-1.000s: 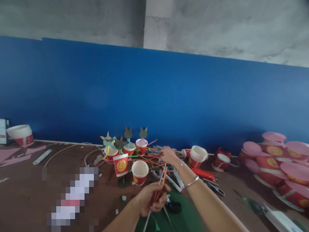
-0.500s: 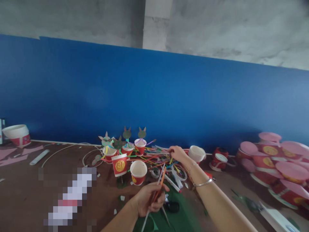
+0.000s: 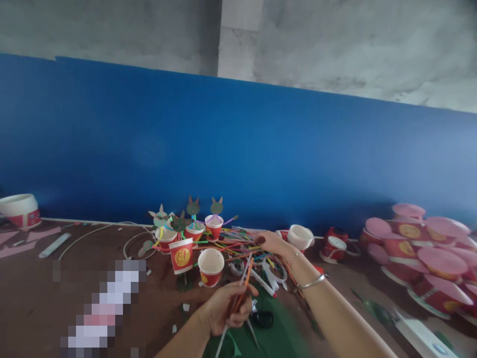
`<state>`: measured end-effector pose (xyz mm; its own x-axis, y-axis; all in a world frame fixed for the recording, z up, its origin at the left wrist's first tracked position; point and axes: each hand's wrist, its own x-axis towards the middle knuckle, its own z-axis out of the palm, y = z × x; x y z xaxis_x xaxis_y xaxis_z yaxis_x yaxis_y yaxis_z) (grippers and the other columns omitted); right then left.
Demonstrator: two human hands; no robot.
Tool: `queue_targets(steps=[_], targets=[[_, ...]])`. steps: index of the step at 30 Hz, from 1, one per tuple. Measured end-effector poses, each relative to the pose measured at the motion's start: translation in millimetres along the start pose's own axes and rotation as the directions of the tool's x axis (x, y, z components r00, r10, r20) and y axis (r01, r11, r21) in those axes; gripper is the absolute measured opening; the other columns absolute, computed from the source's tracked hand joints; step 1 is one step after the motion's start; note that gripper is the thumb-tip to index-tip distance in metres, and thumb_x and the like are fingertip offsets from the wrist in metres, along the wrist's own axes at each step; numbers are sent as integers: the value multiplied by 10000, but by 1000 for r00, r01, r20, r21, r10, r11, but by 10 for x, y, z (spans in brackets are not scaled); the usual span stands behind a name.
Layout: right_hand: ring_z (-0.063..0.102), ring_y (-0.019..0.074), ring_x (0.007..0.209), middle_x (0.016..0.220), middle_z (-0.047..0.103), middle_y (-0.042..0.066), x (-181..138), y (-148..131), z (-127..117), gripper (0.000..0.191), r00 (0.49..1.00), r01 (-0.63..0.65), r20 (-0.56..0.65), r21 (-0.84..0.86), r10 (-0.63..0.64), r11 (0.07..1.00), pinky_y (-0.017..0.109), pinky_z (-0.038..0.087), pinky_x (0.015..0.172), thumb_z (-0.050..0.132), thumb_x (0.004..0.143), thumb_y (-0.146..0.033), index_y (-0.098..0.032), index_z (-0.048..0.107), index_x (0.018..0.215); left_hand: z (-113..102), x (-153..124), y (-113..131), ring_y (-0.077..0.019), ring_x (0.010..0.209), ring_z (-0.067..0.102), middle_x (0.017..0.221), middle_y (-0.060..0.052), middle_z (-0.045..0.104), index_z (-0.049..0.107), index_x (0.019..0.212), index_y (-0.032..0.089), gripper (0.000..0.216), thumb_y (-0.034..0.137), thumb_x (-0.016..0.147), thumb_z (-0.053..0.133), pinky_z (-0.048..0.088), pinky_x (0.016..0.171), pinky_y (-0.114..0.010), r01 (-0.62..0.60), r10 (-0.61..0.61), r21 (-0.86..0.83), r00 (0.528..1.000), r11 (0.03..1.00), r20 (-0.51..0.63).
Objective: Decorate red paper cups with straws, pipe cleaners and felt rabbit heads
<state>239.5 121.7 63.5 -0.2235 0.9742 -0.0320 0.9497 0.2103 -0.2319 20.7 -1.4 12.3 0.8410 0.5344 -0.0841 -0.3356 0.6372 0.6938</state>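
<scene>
Sticks of several colours (image 3: 238,244) lie in a loose pile on the counter (image 3: 33,303), behind the open cup (image 3: 210,268) and to its right. Well apart from that cup, at far left, are stacked paper cups (image 3: 20,213), pink paper (image 3: 28,247) and a white tube (image 3: 54,245). Nearer the open cup on its left, and behind it, cups with eared cutouts (image 3: 213,229) stand together; a tilted red cup (image 3: 181,257) is just beside it. In front of the open cup and slightly right, the left hand (image 3: 229,307) has its fingers closed around an orange stick (image 3: 249,274) and a pale stick (image 3: 220,343). Right of the cup lies a marker (image 3: 264,284). Behind and right of it, the right hand (image 3: 271,243) has its fingers bunched low at the pile; I cannot tell whether they hold anything. Far right of the cup are pink-topped cups (image 3: 442,263).
</scene>
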Motion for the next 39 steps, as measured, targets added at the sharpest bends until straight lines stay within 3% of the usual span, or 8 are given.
queue_targets(steps=[7, 12, 17, 22, 30, 34, 36, 39], targets=[[620, 203, 954, 998, 709, 77, 15, -82, -9, 301, 991, -76, -117, -40, 71, 996, 242, 414, 803, 489, 765, -157, -175, 722, 956, -15, 8, -10, -36, 307, 264, 495, 50, 457, 577, 918, 154, 228, 347, 803, 539, 52, 344, -189, 0, 0, -4, 1000, 1000, 12], [593, 233, 1014, 990, 695, 105, 149, -194, 51, 244, 989, -102, -113, -104, 90, 989, 274, 405, 842, 521, 795, -212, -189, 744, 891, -39, 14, -24, -31, 299, 275, 499, 48, 464, 578, 923, 147, 223, 332, 804, 536, 61, 343, -186, -8, 8, -21, 1000, 1000, 17], [552, 273, 1078, 1018, 662, 129, 255, -264, 30, 164, 991, -135, -37, -125, 132, 983, 321, 421, 874, 584, 807, -209, -174, 730, 874, -50, 18, -27, -32, 295, 254, 487, 44, 466, 589, 925, 143, 209, 307, 816, 517, 57, 330, -187, -11, 12, -35, 1000, 999, 22], [585, 207, 991, 1170, 567, 87, 342, -411, 73, 303, 982, -158, 95, -72, 164, 985, 387, 502, 824, 556, 888, -311, -168, 553, 1155, -53, 21, -29, -33, 292, 254, 484, 45, 476, 587, 922, 143, 224, 329, 809, 535, 56, 329, -192, -10, 10, -37, 1000, 999, -4], [581, 224, 1004, 1187, 557, 68, 445, -438, 85, 314, 976, -196, 126, 160, 177, 968, 385, 508, 812, 566, 880, -316, -174, 552, 1159, -24, 11, -11, -32, 298, 269, 475, 51, 468, 577, 918, 145, 238, 340, 783, 562, 46, 356, -197, -9, 9, -13, 999, 1000, -46], [617, 194, 812, 836, 670, 39, 442, -331, -14, 196, 982, -156, -40, 368, 183, 917, 263, 467, 678, 623, 809, -316, -135, 673, 865, -16, 16, -9, -35, 295, 266, 474, 50, 472, 582, 905, 144, 221, 327, 783, 560, 45, 339, -198, -28, 27, -21, 999, 999, -39], [593, 165, 640, 573, 616, 1, 427, -291, -76, 228, 970, -114, -135, 487, 204, 866, 235, 400, 562, 635, 753, -347, -132, 669, 683, -20, 17, -10, -33, 297, 258, 476, 50, 469, 587, 900, 140, 216, 321, 786, 555, 45, 331, -196, -33, 32, -38, 999, 999, -36], [527, 133, 527, 473, 551, -24, 393, -270, -193, 296, 931, -28, -257, 653, 257, 756, 234, 345, 501, 640, 692, -424, -142, 640, 601, -26, 14, -7, -30, 306, 264, 488, 50, 468, 588, 899, 142, 213, 322, 793, 550, 47, 330, -189, -29, 27, -58, 999, 998, -43]])
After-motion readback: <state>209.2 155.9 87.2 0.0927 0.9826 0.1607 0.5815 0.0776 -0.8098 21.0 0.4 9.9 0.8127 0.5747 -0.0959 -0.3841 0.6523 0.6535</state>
